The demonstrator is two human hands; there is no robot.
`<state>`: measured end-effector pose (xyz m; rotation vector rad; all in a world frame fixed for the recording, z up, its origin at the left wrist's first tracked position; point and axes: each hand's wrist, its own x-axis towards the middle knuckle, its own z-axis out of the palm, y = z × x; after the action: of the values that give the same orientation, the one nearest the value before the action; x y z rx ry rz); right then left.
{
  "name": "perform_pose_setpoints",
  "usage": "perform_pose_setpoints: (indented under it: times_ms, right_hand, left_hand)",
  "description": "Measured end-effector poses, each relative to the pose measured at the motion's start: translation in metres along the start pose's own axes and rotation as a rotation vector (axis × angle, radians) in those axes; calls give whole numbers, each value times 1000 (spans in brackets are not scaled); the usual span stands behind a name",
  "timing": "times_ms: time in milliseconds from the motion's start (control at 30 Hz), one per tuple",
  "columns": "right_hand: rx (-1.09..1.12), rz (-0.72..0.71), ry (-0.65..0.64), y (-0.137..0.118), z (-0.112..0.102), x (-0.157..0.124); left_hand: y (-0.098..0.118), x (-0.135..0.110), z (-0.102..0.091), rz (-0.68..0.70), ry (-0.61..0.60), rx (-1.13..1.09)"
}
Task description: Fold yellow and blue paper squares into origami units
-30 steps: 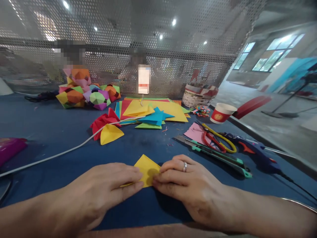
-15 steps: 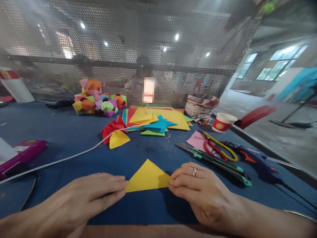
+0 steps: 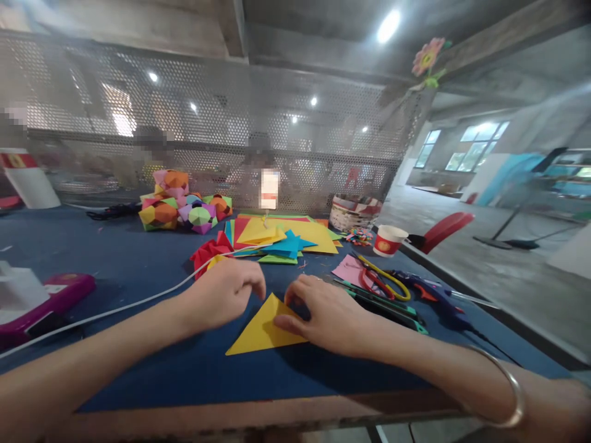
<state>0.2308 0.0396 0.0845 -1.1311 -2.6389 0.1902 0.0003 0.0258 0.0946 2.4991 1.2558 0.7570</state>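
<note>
A triangle of folded yellow paper (image 3: 261,335) lies on the dark blue tabletop in front of me, its peak pointing away. My right hand (image 3: 327,317) holds it at the right, with the thumb across its face and the bent fingers by its right edge. To the left of the peak, my left hand (image 3: 226,292) is raised with its fingers curled downward. I see nothing in it, though its fingertips are partly hidden. Behind that hand are a red folded paper piece (image 3: 207,247) and a mostly covered yellow one (image 3: 215,262).
Coloured paper sheets (image 3: 318,237) and blue folded paper (image 3: 290,245) lie farther back, beside paper balls (image 3: 159,215). At right are scissors (image 3: 392,283), a cutter (image 3: 388,311), a glue gun (image 3: 438,298) and a paper cup (image 3: 389,240). A white cable (image 3: 152,294) crosses the left side.
My left hand has left the paper's left corner, rising and moving away from me. My right hand has shifted from the right corner onto the paper's face. The view has tilted up.
</note>
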Motion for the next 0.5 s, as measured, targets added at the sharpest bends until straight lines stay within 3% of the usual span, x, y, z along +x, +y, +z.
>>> perform_pose_setpoints:
  times_ms: [100,200,333,500]
  right_hand:
    - [61,21,-133,-6,-5,17]
    - [201,-59,-165,-4,-4,29]
    - [289,-89,-3,2,2,35]
    - [334,-146,267,9,10,30]
  left_hand:
    - [-15,28,2,-159,12,-138]
    - [-27,34,7,-289,-10,-313]
    - [-36,23,10,-403,-26,-500]
    - [-32,16,9,-460,-84,-700]
